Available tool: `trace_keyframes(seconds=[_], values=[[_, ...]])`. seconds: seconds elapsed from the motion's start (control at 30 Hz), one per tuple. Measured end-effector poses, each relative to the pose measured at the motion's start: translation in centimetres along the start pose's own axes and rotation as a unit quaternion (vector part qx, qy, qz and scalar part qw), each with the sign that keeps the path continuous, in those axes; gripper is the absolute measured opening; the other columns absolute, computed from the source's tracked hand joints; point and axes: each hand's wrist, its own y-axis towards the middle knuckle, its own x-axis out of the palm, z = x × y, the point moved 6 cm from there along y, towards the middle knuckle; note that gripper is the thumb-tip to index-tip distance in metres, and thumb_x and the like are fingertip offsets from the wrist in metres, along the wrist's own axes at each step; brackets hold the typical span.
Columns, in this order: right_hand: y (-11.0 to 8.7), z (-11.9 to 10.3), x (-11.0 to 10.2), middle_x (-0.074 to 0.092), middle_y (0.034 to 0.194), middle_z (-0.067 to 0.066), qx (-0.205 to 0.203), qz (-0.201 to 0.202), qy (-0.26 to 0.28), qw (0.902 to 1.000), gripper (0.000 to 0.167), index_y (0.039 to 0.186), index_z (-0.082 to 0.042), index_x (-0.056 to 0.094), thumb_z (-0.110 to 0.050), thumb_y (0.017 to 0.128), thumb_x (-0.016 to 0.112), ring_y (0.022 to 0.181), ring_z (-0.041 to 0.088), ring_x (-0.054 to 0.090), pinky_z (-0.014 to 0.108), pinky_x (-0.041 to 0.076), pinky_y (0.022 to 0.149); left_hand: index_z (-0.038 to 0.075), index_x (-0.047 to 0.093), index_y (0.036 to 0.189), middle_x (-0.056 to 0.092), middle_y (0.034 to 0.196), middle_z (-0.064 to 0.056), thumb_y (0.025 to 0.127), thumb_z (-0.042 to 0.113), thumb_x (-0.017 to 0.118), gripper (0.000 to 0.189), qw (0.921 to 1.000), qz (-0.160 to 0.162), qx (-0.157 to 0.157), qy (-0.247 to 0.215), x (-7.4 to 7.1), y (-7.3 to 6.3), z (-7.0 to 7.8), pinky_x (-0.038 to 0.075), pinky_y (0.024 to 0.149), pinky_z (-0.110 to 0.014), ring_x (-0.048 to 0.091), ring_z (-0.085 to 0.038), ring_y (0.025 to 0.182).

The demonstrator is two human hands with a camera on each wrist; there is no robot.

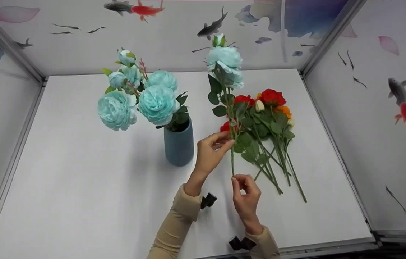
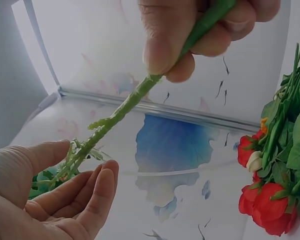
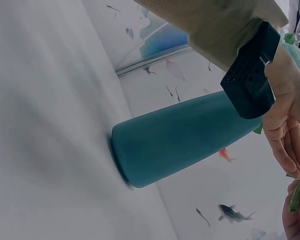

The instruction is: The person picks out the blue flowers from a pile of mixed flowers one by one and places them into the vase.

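Observation:
A long-stemmed light blue peony [image 1: 224, 64], with a small bud above it and green leaves, stands upright before me. My left hand [image 1: 212, 153] holds its stem loosely partway down, the thumb on one side and the curved fingers on the other. Lower, my right hand [image 1: 247, 196] pinches the stem's bottom end between thumb and fingers. In the left wrist view the bare green stem [image 2: 122, 110] runs between both hands. To the left, a blue-grey vase [image 1: 179, 145] holds several light blue peonies [image 1: 158, 104] leaning left.
Right of the held stem lies a bunch of red, orange and cream flowers [image 1: 273, 97], stems toward me. The white table [image 1: 81, 187] is walled by printed panels [image 1: 174, 39]. Black wrist cameras [image 1: 209, 200] sit at both cuffs. The right wrist view shows the vase [image 3: 185, 137] sideways.

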Motion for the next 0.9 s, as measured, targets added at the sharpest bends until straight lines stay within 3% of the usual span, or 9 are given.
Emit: trace_keyframes(seconds=[0.13,0.37,0.6,0.8,0.9], values=[[-0.1,-0.2,0.3,0.055,0.066,0.014,-0.015,-0.004,0.007,0.9999,0.017,0.076,0.011,0.06,0.027,0.071,0.06,0.053,0.012,0.045,0.02,0.038,0.047,-0.018,0.062,0.104,0.065,0.096,-0.027,0.083,-0.003,0.065,0.025,0.9995,0.0,-0.025,-0.021,-0.1,0.1,-0.2,0.053,0.076,-0.045,0.064,-0.034,0.083],[-0.4,-0.3,0.7,0.055,0.066,0.014,-0.023,-0.019,0.005,0.9995,0.02,0.076,0.011,0.059,0.029,0.068,0.061,0.053,0.012,0.045,0.019,0.038,0.047,-0.017,0.064,0.099,0.067,0.088,-0.025,0.083,-0.003,0.065,0.021,0.9974,-0.005,-0.053,-0.048,-0.3,0.1,-0.8,0.054,0.072,-0.03,0.066,-0.024,0.077],[-0.6,-0.4,1.0,0.055,0.066,0.013,-0.031,-0.03,0.003,0.9991,0.021,0.076,0.01,0.06,0.029,0.067,0.061,0.052,0.013,0.046,0.018,0.039,0.047,-0.014,0.065,0.097,0.066,0.082,-0.028,0.084,-0.003,0.065,0.017,0.9942,-0.01,-0.063,-0.087,-0.3,0.2,-3.9,0.054,0.069,-0.031,0.067,-0.028,0.072],[-0.7,-0.4,1.1,0.055,0.067,0.012,-0.039,-0.03,-0.004,0.9988,0.022,0.076,0.009,0.06,0.029,0.067,0.061,0.053,0.013,0.046,0.018,0.039,0.048,-0.014,0.065,0.095,0.066,0.08,-0.025,0.083,0.0,0.068,0.019,0.9937,-0.007,-0.063,-0.093,-0.6,0.1,-4.2,0.055,0.068,-0.031,0.065,-0.039,0.073],[-0.7,-0.4,1.2,0.055,0.067,0.012,-0.038,-0.032,-0.004,0.9987,0.022,0.076,0.009,0.06,0.029,0.067,0.062,0.053,0.013,0.046,0.018,0.04,0.048,-0.016,0.064,0.095,0.066,0.078,-0.025,0.082,-0.001,0.068,0.02,0.9923,-0.011,-0.065,-0.105,-0.6,0.1,-4.0,0.055,0.067,-0.029,0.065,-0.035,0.071]])
